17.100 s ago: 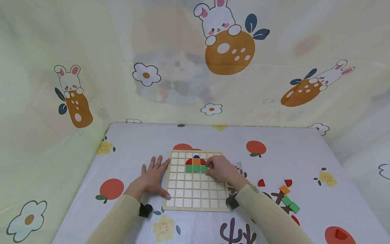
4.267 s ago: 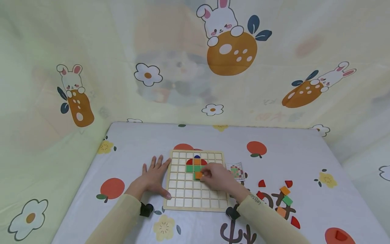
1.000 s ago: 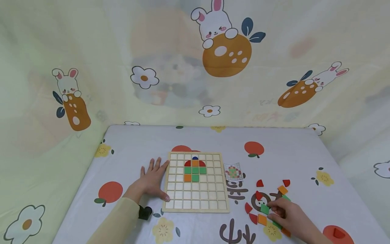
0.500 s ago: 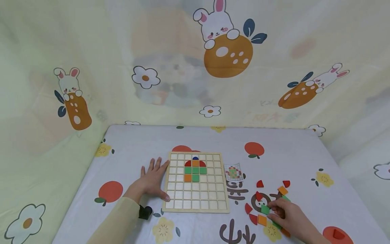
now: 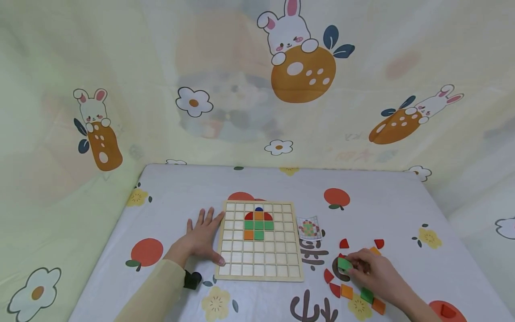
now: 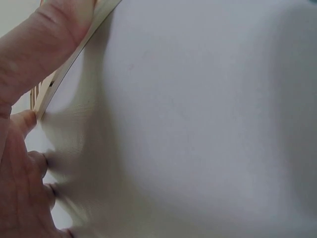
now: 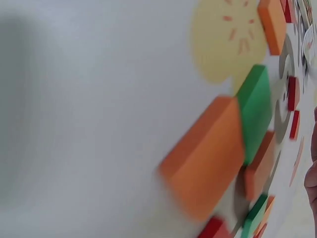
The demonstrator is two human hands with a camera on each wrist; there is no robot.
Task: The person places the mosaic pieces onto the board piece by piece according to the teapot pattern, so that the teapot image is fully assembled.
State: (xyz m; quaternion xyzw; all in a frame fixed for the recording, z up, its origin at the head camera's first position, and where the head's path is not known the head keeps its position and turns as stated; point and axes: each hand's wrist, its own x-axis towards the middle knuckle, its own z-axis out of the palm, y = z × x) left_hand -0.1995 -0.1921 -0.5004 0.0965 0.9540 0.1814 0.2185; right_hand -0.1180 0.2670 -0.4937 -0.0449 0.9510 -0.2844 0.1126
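Observation:
My right hand (image 5: 376,273) pinches a green square tile (image 5: 344,264) between thumb and fingers, just above the scattered tiles at right. Only a sliver of that hand shows in the right wrist view, and its tile is not visible there. My left hand (image 5: 199,239) lies spread on the table, thumb and forefinger against the left edge of a wooden grid board (image 5: 281,258). In the board's upper middle sit a blue piece (image 5: 259,209), red curved pieces (image 5: 268,216) beside an orange square, a row of green squares (image 5: 259,225), then one orange square (image 5: 249,235) and one green below.
Around my right hand lie red quarter-round pieces (image 5: 335,290), orange squares (image 5: 346,291) and a green square (image 5: 367,295). A small pattern card (image 5: 309,228) lies against the board's right side. The patterned cloth (image 5: 257,299) covers the table; a curtain stands behind.
Since the earliest frame, an orange and a green square have been added under the green row. My right hand went from board to loose tiles and has just raised a green square. Left hand stays.

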